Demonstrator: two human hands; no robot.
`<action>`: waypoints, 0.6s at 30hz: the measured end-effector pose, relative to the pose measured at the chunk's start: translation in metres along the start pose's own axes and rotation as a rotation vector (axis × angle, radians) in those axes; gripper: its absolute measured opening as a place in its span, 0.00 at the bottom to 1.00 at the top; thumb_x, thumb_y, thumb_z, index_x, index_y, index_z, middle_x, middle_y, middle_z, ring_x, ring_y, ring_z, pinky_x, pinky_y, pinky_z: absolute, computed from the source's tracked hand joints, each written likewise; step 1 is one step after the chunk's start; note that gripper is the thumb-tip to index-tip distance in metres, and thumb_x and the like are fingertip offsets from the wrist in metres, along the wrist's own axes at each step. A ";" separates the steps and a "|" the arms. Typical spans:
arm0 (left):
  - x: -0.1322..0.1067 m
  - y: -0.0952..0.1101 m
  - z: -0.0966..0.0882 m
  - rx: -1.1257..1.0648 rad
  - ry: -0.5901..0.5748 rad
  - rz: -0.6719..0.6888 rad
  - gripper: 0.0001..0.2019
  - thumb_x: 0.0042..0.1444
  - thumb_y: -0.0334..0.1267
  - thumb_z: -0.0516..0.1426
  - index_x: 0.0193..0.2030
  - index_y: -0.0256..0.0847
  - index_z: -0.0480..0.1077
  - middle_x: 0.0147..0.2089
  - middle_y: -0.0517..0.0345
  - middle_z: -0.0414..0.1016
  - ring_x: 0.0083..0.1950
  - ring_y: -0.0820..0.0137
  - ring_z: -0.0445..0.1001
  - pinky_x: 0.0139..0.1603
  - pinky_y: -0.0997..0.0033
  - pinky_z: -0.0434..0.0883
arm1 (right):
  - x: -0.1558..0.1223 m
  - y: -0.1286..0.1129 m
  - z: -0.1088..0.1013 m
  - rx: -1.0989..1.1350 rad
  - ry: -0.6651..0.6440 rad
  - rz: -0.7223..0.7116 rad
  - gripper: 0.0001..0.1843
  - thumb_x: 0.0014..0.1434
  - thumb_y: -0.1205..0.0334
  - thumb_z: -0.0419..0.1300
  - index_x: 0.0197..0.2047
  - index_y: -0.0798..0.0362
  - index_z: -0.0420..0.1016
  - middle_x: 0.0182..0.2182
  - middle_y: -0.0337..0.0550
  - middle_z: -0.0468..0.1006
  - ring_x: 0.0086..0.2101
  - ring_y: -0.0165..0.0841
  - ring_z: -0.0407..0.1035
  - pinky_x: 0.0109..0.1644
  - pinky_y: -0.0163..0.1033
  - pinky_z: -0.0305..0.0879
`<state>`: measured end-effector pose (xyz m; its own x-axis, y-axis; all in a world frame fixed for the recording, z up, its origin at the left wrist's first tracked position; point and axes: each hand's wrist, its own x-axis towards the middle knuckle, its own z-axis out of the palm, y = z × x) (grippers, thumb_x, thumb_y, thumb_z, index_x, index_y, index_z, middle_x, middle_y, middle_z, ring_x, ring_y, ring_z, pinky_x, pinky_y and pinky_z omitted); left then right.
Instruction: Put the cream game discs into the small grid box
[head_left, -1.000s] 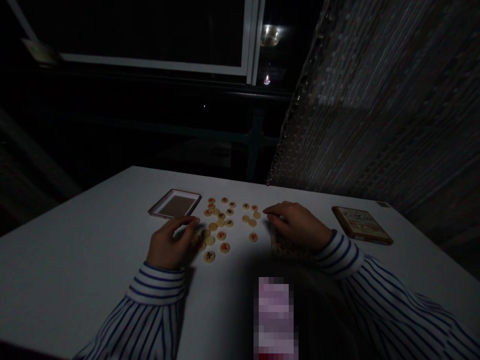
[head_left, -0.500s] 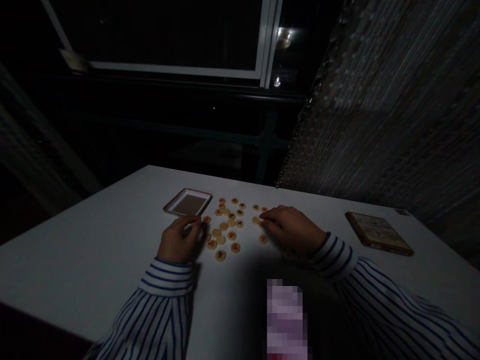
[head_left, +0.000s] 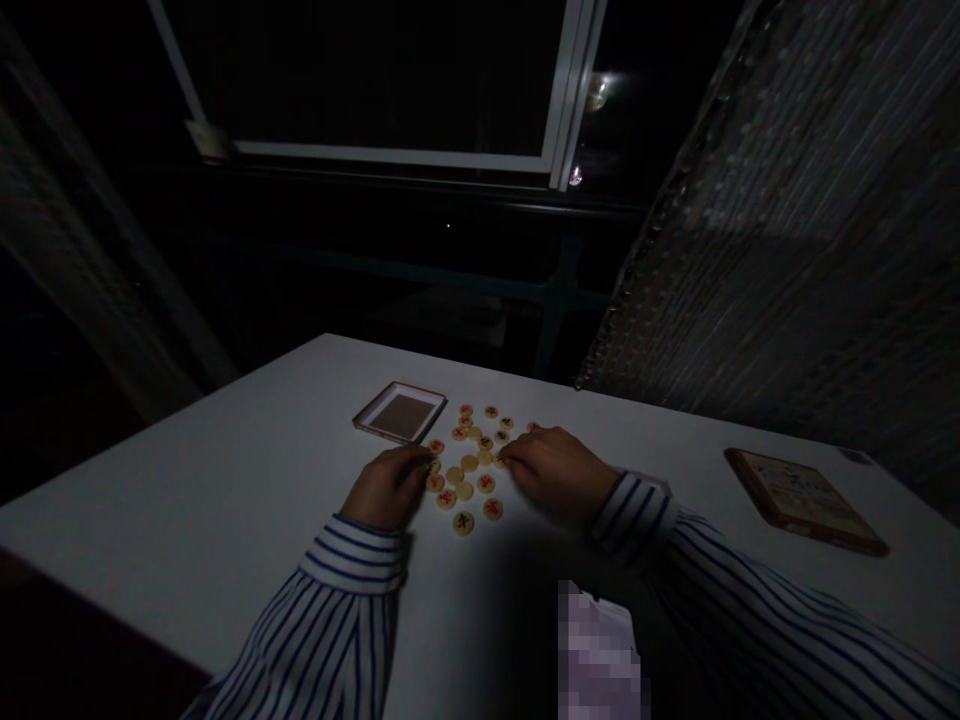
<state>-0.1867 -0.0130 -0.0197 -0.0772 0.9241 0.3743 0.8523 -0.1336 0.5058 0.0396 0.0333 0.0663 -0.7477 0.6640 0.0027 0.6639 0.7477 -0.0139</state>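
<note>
Several small round pale game pieces (head_left: 470, 463) with red or black marks lie scattered on a white table (head_left: 225, 500). My left hand (head_left: 388, 487) rests at the left side of the pile, fingers curled with the tips on a piece. My right hand (head_left: 553, 472) lies at the right side of the pile, fingers bent down onto the pieces and covering some. Whether either hand grips a piece is hidden in the dim light. Both arms wear blue-striped white sleeves.
An open shallow box tray (head_left: 400, 413) sits just behind the pieces on the left. A flat printed box lid (head_left: 804, 498) lies at the table's right. A beaded curtain (head_left: 787, 250) hangs behind right, a dark window (head_left: 375, 80) behind.
My right hand has slid left onto the pieces, covering those on the right. My left hand has curled tighter at the pile's left edge. The camera has swung left.
</note>
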 end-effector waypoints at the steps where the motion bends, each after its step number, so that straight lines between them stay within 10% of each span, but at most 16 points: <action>1: 0.000 -0.001 0.001 0.000 -0.008 -0.008 0.16 0.51 0.40 0.49 0.44 0.38 0.69 0.44 0.50 0.74 0.45 0.65 0.71 0.48 0.65 0.67 | 0.003 -0.002 0.002 -0.002 -0.001 -0.006 0.16 0.58 0.63 0.46 0.43 0.52 0.71 0.40 0.47 0.75 0.42 0.35 0.66 0.47 0.39 0.54; 18: 0.000 -0.010 0.009 0.030 -0.066 -0.019 0.16 0.48 0.34 0.51 0.45 0.40 0.69 0.42 0.52 0.74 0.45 0.65 0.71 0.48 0.67 0.66 | 0.056 -0.029 0.028 0.149 0.046 -0.083 0.18 0.58 0.63 0.43 0.47 0.51 0.69 0.42 0.45 0.74 0.44 0.33 0.65 0.46 0.37 0.55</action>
<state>-0.1903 -0.0084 -0.0314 -0.0598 0.9479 0.3128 0.8660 -0.1066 0.4886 -0.0220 0.0482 0.0389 -0.7960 0.6027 0.0558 0.5887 0.7924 -0.1595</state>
